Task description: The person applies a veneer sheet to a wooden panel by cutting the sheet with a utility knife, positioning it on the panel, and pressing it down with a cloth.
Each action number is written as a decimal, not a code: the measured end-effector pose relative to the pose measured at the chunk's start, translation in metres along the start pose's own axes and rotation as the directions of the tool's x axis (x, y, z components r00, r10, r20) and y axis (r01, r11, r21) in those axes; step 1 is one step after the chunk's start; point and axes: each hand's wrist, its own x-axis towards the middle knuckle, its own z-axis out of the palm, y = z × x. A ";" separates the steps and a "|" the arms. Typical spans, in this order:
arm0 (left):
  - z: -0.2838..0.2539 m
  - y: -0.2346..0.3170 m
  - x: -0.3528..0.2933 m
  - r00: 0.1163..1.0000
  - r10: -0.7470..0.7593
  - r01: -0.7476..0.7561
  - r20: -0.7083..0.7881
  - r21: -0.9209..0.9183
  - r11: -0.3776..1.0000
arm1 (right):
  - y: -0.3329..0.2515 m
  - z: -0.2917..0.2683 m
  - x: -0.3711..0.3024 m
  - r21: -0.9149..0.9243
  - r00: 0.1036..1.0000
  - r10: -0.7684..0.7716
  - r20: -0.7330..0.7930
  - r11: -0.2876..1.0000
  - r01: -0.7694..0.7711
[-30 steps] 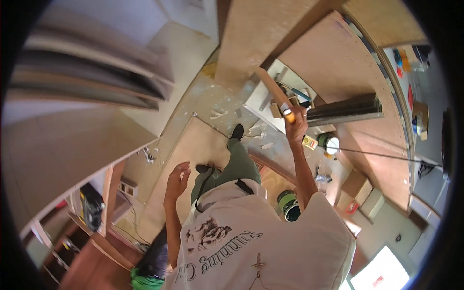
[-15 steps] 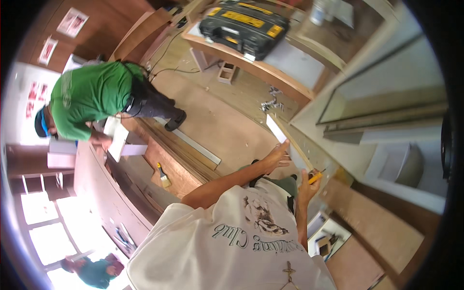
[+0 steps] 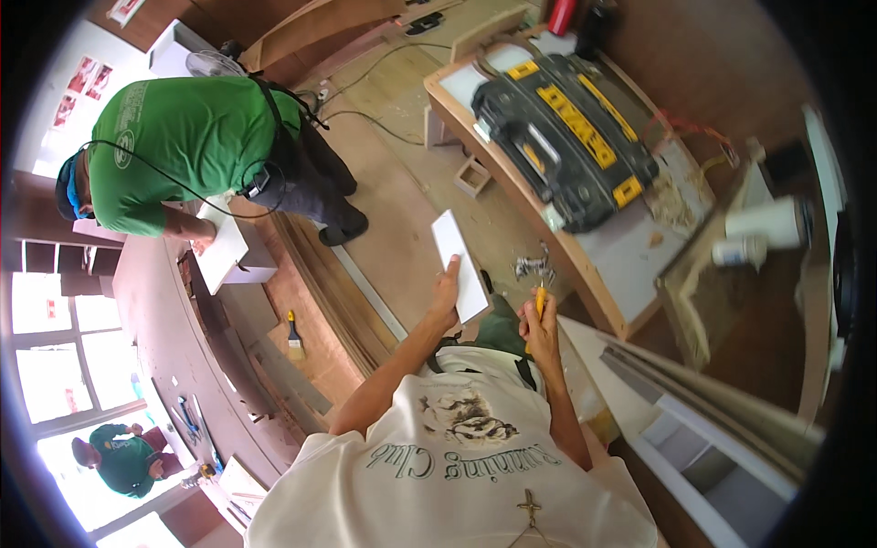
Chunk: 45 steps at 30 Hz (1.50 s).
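left hand (image 3: 445,294): closed on a white panel (image 3: 463,276), thumb laid across the near-left part of its face, other fingers mostly hidden behind. right hand (image 3: 541,331): fingers curled round a slim yellow tool (image 3: 540,304), little opening in the grip; thin tip pokes out beyond the fist, butt shows below it. exact kind of tool: cannot tell.

relation that seems to count: panel lies to the left of the right hand, tool apart from it, a gap between. panel's long axis runs outward from the body, far end leaning left; tool's axis also points outward, leaning slightly right, so the two spread apart at their far ends. left hand is the nearer to the panel, gripping it; the panel's near right corner is the part closest to the right fist.

about the hands: shiny metal pieces (image 3: 533,266) just beyond the tool's tip; small open wooden box (image 3: 472,177) beyond the panel; black-and-yellow case (image 3: 559,137) farther out, right of both hands; paintbrush (image 3: 293,331) well left of the left hand.
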 end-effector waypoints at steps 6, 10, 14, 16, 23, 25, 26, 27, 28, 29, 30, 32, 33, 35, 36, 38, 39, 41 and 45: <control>-0.003 0.147 0.052 0.914 0.337 -0.277 -0.226 0.260 0.925 | -0.059 0.052 0.194 0.037 0.995 0.004 0.096 0.999 -0.008; -0.026 0.229 0.090 0.826 0.498 -0.408 -0.264 0.330 0.852 | -0.111 0.117 0.298 -0.021 0.965 0.013 0.261 1.000 -0.008; -0.019 0.318 0.120 0.851 0.452 -0.376 -0.268 0.289 0.880 | -0.124 0.177 0.398 -0.066 0.938 0.073 0.340 0.996 -0.053; -0.031 0.354 0.150 0.831 0.482 -0.395 -0.278 0.314 0.863 | -0.123 0.214 0.446 -0.082 0.939 0.073 0.335 0.995 -0.048; -0.073 0.522 0.236 0.803 0.536 -0.406 -0.259 0.420 0.812 | -0.136 0.341 0.586 0.037 0.964 0.119 0.237 0.991 -0.132; -0.082 0.556 0.257 0.762 0.590 -0.472 -0.267 0.394 0.789 | -0.152 0.368 0.617 0.015 0.957 0.135 0.258 0.990 -0.144; -0.087 0.575 0.266 0.713 0.644 -0.535 -0.277 0.378 0.755 | -0.160 0.384 0.633 0.003 0.948 0.149 0.283 0.988 -0.156; -0.092 0.594 0.274 0.708 0.649 -0.544 -0.278 0.370 0.753 | -0.170 0.400 0.651 -0.043 0.943 0.160 0.293 0.987 -0.154; -0.090 0.611 0.276 0.692 0.666 -0.580 -0.278 0.335 0.742 | -0.176 0.413 0.668 -0.058 0.943 0.156 0.295 0.988 -0.145; -0.092 0.627 0.280 0.672 0.685 -0.617 -0.282 0.298 0.728 | -0.182 0.429 0.687 -0.077 0.931 0.140 0.338 0.990 -0.121; -0.098 0.639 0.285 0.665 0.687 -0.627 -0.291 0.283 0.726 | -0.188 0.444 0.705 -0.094 0.915 0.125 0.384 0.991 -0.096; -0.111 0.667 0.300 0.660 0.705 -0.630 -0.261 0.320 0.708 | -0.206 0.481 0.741 -0.143 0.885 0.139 0.445 0.986 -0.083; -0.113 0.680 0.305 0.666 0.687 -0.605 -0.289 0.330 0.725 | -0.215 0.499 0.759 -0.178 0.863 0.163 0.478 0.980 -0.087; -0.112 0.692 0.316 0.626 0.702 -0.613 -0.339 0.342 0.712 | -0.222 0.525 0.785 -0.206 0.841 0.163 0.517 0.977 -0.062; -0.115 0.704 0.326 0.591 0.719 -0.638 -0.367 0.334 0.694 | -0.227 0.544 0.804 -0.218 0.829 0.163 0.535 0.975 -0.051; -0.124 0.725 0.353 0.579 0.703 -0.660 -0.413 0.268 0.702 | -0.230 0.575 0.840 -0.207 0.804 0.137 0.579 0.978 -0.017; -0.130 0.736 0.370 0.589 0.676 -0.669 -0.443 0.203 0.716 | -0.230 0.588 0.859 -0.192 0.789 0.120 0.602 0.981 -0.003; -0.144 0.766 0.412 0.555 0.673 -0.689 -0.489 0.184 0.701 | -0.233 0.613 0.905 -0.180 0.768 0.121 0.629 0.984 -0.008; -0.164 0.838 0.513 0.505 0.651 -0.650 -0.567 0.247 0.719 | -0.230 0.635 1.023 -0.179 0.763 0.128 0.634 0.984 -0.016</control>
